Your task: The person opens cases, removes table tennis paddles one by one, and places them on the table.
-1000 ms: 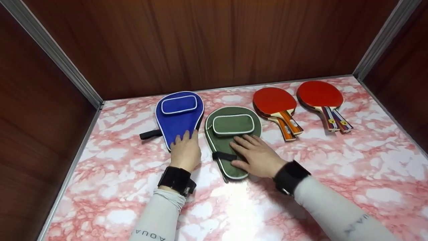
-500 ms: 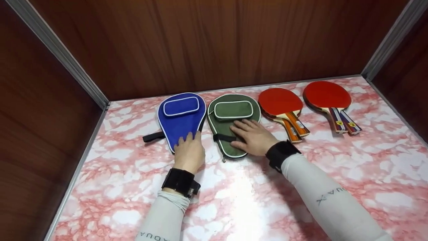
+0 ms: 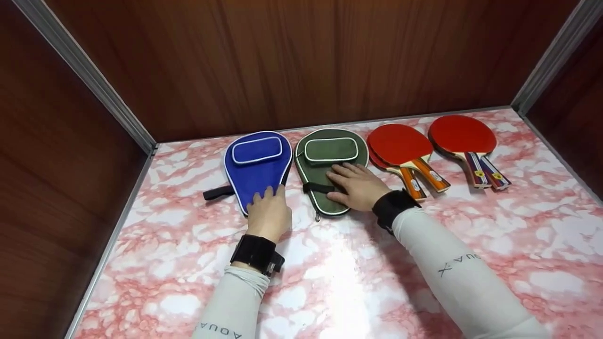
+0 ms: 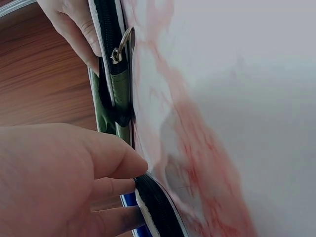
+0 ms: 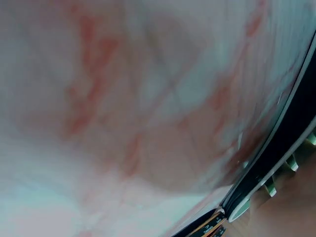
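Blue case (image 3: 256,167) and green case (image 3: 327,165) lie side by side near the surface's (image 3: 330,282) back edge; flat, unclenched hands, left hand (image 3: 268,214) and right hand (image 3: 358,186), press them down so they stay put.

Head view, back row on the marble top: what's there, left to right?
blue paddle case → green paddle case → red paddles with orange handles → red paddles with dark striped handles.

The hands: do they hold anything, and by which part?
Nothing is gripped. The left hand rests flat on the blue paddle case's narrow end; the right hand presses the green paddle case's middle.
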The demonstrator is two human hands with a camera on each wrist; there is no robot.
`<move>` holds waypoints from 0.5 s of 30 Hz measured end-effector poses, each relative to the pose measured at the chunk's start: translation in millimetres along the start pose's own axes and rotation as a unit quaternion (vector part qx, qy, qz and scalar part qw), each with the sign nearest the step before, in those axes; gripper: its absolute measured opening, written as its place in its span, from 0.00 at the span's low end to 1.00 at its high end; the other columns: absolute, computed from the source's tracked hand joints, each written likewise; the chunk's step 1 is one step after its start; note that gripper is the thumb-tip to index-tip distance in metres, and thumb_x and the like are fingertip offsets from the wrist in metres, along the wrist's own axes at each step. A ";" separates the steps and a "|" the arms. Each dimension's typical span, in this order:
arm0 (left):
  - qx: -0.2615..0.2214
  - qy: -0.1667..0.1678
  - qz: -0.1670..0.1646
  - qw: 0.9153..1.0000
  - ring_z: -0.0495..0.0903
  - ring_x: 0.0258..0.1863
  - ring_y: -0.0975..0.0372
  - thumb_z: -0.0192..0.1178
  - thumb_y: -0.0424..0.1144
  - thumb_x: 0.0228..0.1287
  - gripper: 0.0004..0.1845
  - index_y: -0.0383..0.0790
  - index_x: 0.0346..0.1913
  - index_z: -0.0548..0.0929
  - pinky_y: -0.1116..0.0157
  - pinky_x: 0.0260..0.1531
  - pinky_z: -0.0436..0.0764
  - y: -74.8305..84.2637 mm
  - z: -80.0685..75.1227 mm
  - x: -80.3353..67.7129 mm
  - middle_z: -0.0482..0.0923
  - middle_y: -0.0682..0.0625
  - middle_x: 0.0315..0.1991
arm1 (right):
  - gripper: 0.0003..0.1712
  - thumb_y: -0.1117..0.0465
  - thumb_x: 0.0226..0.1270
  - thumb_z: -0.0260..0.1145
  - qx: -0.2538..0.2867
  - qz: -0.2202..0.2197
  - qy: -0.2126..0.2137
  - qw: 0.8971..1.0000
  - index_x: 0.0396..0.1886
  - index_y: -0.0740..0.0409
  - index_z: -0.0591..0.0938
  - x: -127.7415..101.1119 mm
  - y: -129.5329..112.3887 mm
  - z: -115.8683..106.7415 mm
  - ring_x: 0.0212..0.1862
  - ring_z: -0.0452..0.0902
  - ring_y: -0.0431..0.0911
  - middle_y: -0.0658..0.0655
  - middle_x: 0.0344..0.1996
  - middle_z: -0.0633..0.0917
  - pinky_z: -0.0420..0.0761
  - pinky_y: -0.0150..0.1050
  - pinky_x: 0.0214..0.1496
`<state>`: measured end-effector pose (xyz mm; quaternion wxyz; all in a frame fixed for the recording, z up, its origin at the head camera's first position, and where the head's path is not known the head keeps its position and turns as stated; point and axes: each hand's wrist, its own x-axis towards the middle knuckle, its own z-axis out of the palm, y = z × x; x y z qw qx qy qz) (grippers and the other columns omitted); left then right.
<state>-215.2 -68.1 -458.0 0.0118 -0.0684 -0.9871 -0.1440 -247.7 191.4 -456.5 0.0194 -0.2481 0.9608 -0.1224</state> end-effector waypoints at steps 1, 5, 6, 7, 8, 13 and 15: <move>-0.001 0.000 0.003 1.000 0.74 0.70 0.29 0.58 0.37 0.75 0.29 0.36 0.76 0.76 0.28 0.63 0.74 1.3 -2.5 -0.2 0.76 0.29 0.72 | 0.41 0.40 0.85 0.63 0.002 0.004 0.002 1.000 0.85 0.59 0.71 -0.8 -0.1 -0.5 0.85 0.56 0.67 0.66 0.84 0.67 0.52 0.65 0.85; -0.001 0.009 0.014 1.000 0.76 0.68 0.32 0.58 0.40 0.79 0.26 0.36 0.75 0.78 0.30 0.63 0.75 0.3 -9.5 1.2 0.79 0.31 0.69 | 0.42 0.38 0.86 0.61 0.020 0.023 0.015 0.999 0.86 0.58 0.69 -6.9 -0.6 -6.3 0.86 0.55 0.66 0.66 0.85 0.66 0.51 0.66 0.85; 0.001 0.008 0.011 1.000 0.75 0.70 0.32 0.58 0.42 0.81 0.27 0.36 0.76 0.77 0.30 0.66 0.73 0.8 -14.8 -0.4 0.77 0.32 0.72 | 0.42 0.38 0.86 0.60 0.023 0.027 0.023 0.999 0.86 0.59 0.69 -9.3 -0.9 -8.9 0.86 0.55 0.66 0.66 0.85 0.66 0.51 0.66 0.85; 0.008 0.014 0.010 1.000 0.73 0.72 0.33 0.59 0.45 0.82 0.28 0.37 0.77 0.76 0.30 0.68 0.71 -1.1 -15.6 -0.2 0.76 0.32 0.73 | 0.43 0.37 0.86 0.60 0.026 0.033 0.030 0.999 0.86 0.58 0.68 -12.1 -0.3 -11.3 0.86 0.54 0.65 0.66 0.85 0.65 0.50 0.66 0.85; 0.014 0.022 0.007 1.000 0.70 0.75 0.33 0.59 0.48 0.83 0.30 0.38 0.79 0.75 0.29 0.70 0.68 -3.3 -16.0 0.0 0.73 0.33 0.76 | 0.43 0.37 0.86 0.59 0.028 0.039 0.040 0.998 0.87 0.58 0.68 -15.4 0.4 -13.9 0.87 0.53 0.66 0.66 0.85 0.65 0.50 0.66 0.85; 0.039 0.079 0.001 0.996 0.51 0.86 0.36 0.56 0.61 0.85 0.38 0.46 0.87 0.65 0.27 0.78 0.49 -7.8 -21.1 -3.7 0.56 0.38 0.88 | 0.45 0.36 0.86 0.58 0.023 0.090 0.097 0.991 0.88 0.58 0.65 -39.0 10.3 -23.1 0.87 0.49 0.66 0.67 0.86 0.62 0.46 0.67 0.86; 0.034 0.106 0.008 0.994 0.46 0.88 0.37 0.55 0.62 0.85 0.39 0.48 0.88 0.63 0.26 0.78 0.44 -6.8 -22.2 -6.3 0.52 0.39 0.89 | 0.46 0.36 0.86 0.58 0.020 0.114 0.121 0.986 0.89 0.58 0.63 -50.2 15.1 -23.2 0.88 0.48 0.65 0.66 0.86 0.61 0.44 0.68 0.86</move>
